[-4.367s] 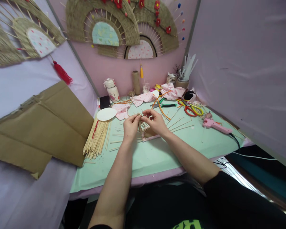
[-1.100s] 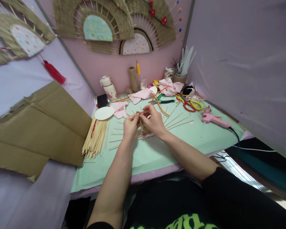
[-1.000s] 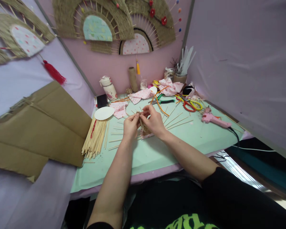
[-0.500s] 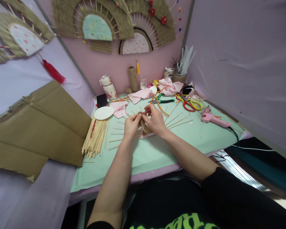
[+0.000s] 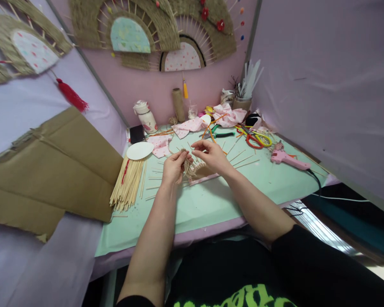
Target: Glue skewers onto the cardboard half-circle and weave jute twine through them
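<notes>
A half-round fan frame [image 5: 208,172] lies on the table, with thin sticks [image 5: 245,162] spreading out from its curved edge. Its straight lower edge is wrapped in pink cloth. My left hand [image 5: 173,167] is closed on a small bundle of tan twine [image 5: 188,167] at the frame's left side. Loose loops of this twine hang below my fingers, over the sticks. My right hand [image 5: 211,157] hovers over the upper part of the frame, thumb and fingers slightly apart, with nothing visible between them.
Left of the frame lies a pile of wooden sticks [image 5: 128,185] under a white oval card [image 5: 140,151]. Pliers [image 5: 222,135], scissors [image 5: 254,140] and a pink glue gun [image 5: 289,160] are behind and to the right. A bottle [image 5: 145,117] and twine spool [image 5: 178,105] stand at the back.
My right hand has come away from the twine and shifted slightly right, its fingers loosening. My left hand has moved a little left and down with the twine bundle, uncovering more of the frame.
</notes>
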Demonstrator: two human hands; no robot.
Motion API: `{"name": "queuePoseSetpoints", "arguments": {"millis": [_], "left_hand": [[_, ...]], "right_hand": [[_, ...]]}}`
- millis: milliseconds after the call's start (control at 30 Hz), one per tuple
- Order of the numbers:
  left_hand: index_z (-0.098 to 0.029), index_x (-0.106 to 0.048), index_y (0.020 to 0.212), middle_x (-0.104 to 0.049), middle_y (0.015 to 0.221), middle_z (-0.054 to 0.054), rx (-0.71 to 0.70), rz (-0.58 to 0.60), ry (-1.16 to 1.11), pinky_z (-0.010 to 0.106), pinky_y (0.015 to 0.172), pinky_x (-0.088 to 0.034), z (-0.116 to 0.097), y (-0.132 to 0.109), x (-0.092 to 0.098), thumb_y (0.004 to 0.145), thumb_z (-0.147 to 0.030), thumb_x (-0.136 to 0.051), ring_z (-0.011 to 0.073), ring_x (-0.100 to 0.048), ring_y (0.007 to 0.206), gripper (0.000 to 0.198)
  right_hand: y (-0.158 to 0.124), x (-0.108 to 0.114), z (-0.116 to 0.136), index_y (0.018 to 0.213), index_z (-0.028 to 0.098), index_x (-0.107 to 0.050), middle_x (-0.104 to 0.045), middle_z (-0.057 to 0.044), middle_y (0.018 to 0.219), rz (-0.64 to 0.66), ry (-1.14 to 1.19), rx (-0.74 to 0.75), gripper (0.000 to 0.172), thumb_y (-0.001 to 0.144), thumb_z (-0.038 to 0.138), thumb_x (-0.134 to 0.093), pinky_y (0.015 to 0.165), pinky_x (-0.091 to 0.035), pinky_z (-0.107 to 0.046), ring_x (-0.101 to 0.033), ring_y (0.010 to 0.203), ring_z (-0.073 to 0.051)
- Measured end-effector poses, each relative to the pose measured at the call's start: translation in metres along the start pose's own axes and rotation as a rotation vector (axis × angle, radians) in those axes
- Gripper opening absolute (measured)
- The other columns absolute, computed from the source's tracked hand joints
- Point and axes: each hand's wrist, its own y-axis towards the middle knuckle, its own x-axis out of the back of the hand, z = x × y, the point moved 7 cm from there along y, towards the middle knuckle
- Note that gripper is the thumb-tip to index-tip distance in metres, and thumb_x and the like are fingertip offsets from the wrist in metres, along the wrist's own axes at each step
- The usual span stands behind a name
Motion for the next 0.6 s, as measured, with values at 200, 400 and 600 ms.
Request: {"name": "queuePoseSetpoints", "arguments": {"millis": [200, 400, 600], "left_hand": [[-0.011, -0.067, 0.071, -0.064, 0.06, 0.002, 0.067, 0.203, 0.105, 0.022, 0.049, -0.046, 0.004, -0.008, -0.014, 0.055, -0.036, -0.086, 0.0104, -0.059, 0.051, 0.035], [-0.013, -0.064, 0.062, -0.063, 0.057, 0.002, 0.127, 0.312, 0.209, 0.021, 0.046, -0.043, 0.008, -0.014, -0.02, 0.051, -0.044, -0.086, 0.0117, -0.059, 0.05, 0.039], [-0.012, -0.063, 0.065, -0.061, 0.057, 0.001, 0.226, 0.337, 0.18, 0.021, 0.049, -0.044, 0.014, -0.016, -0.02, 0.05, -0.047, -0.087, 0.0116, -0.059, 0.051, 0.045]], "right_hand": [[-0.001, 0.001, -0.008, 0.095, 0.019, -0.073, -0.066, 0.001, 0.077, 0.215, 0.166, -0.167, 0.028, 0.077, 0.037, -0.063, 0.06, -0.041, -0.024, -0.051, 0.061, -0.009], [-0.003, -0.003, -0.008, 0.084, 0.019, -0.074, -0.066, 0.0, 0.075, 0.31, 0.219, -0.164, 0.022, 0.074, 0.037, -0.068, 0.065, -0.045, -0.025, -0.058, 0.069, -0.012], [0.0, 0.001, -0.004, 0.073, 0.017, -0.07, -0.06, 0.001, 0.073, 0.235, 0.133, -0.042, 0.018, 0.077, 0.035, -0.065, 0.069, -0.044, -0.025, -0.057, 0.069, -0.011]]}}
